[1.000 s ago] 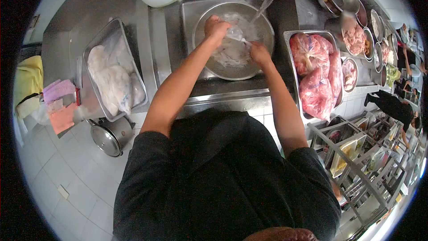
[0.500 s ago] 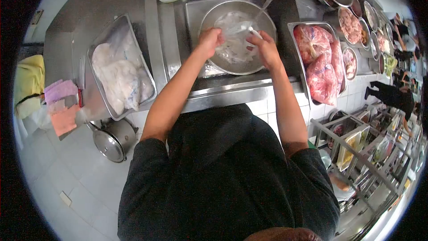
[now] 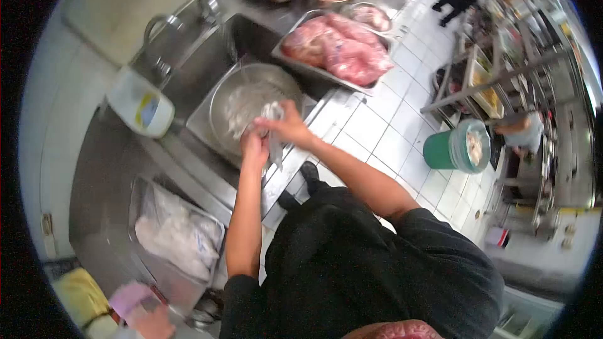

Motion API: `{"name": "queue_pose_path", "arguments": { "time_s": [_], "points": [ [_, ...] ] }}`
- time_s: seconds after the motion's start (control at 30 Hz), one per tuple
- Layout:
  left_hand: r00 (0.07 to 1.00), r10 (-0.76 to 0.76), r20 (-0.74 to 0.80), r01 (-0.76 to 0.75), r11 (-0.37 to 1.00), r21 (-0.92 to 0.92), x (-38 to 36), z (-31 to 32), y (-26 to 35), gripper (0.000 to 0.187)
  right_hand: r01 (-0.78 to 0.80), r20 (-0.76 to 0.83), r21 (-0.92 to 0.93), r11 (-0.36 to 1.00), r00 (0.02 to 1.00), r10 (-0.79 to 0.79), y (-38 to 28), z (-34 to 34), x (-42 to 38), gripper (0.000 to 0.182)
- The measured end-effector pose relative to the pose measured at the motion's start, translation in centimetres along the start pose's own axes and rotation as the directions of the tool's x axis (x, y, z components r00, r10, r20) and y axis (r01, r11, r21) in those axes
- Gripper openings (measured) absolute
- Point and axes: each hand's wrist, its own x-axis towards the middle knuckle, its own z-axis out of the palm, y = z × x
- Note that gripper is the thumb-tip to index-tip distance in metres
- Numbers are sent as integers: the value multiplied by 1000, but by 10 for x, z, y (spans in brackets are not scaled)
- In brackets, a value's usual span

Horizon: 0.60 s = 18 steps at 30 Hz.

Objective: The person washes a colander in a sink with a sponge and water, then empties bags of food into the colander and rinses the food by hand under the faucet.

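A round metal bowl (image 3: 217, 110) stands in the sink with pale pieces and water in it. Over its near right rim, my two hands are close together. My right hand (image 3: 290, 125) is closed round a pale, limp piece (image 3: 275, 147) that hangs down past the rim; blur hides its exact kind. My left hand (image 3: 252, 145) is closed against the same piece, fingertips close to the right hand's. To the right of the bowl lies a metal tray (image 3: 352, 85) with reddish meat in clear plastic bags (image 3: 358, 56).
Behind the sink is a faucet (image 3: 210, 9). A white plastic container (image 3: 141, 103) stands at the left. Nearer on the counter lies a metal tray (image 3: 141, 194) of bagged whitish food. A green bucket (image 3: 440, 150) stands on the floor; people are farther off.
My view has turned right, so the sink and trays appear rotated. My hands, apart inside the bowl before, have come together at its near rim, with the pale piece raised between them.
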Motion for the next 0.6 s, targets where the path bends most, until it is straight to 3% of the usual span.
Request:
{"name": "queue_pose_path", "arguments": {
  "time_s": [0.03, 0.07, 0.1, 0.17, 0.27, 0.33, 0.37, 0.4, 0.47, 0.53, 0.57, 0.6],
  "points": [
    [993, 64, 101, -85, 973, 214, 8, -7, -7, 21, -138, 98, 247, 959, 988, 117, 0, 1, -6, 91],
    [970, 107, 216, -189, 894, 406, 18, -13, -14, 21, -132, 49, 156, 979, 991, 126, -7, -2, -16, 80],
    [966, 90, 244, -204, 845, 495, 2, 5, -9, 20, -254, 141, 429, 867, 967, 213, -8, -4, -17, 63],
    [959, 83, 271, -245, 725, 644, -28, 31, 5, 18, -211, 57, 467, 859, 976, 209, -3, -18, -14, 44],
    [941, -73, 330, -24, 959, 282, -15, 25, 1, 12, -58, -62, 419, 906, 994, 92, 14, -66, -9, 34],
    [952, -151, 265, 111, 981, 161, 19, 8, 0, 7, -42, -42, 479, 877, 997, 71, 31, -117, -15, 29],
    [952, -195, 235, 176, 979, 99, 38, 2, 2, 8, -83, 59, 526, 846, 996, 61, 36, -152, -25, 29],
    [965, -165, 202, 146, 984, 103, 52, 5, 2, 9, -126, 151, 569, 813, 987, 47, 38, -193, -37, 30],
    [968, -144, 207, 111, 981, 160, 86, 13, 8, 5, -261, 220, 487, 833, 960, 173, 48, -277, -63, 32],
    [994, -29, 106, 7, 979, 203, 142, 8, 14, 7, -317, 101, 391, 864, 948, 302, 91, -353, -79, 34],
    [994, -69, 86, 49, 974, 221, 162, 7, 22, 10, -405, 44, 542, 736, 889, 457, 119, -388, -87, 33],
    [995, -86, 40, 78, 981, 179, 162, 21, 29, 9, -349, -103, 555, 755, 872, 479, 161, -421, -93, 29]
  ]
}}
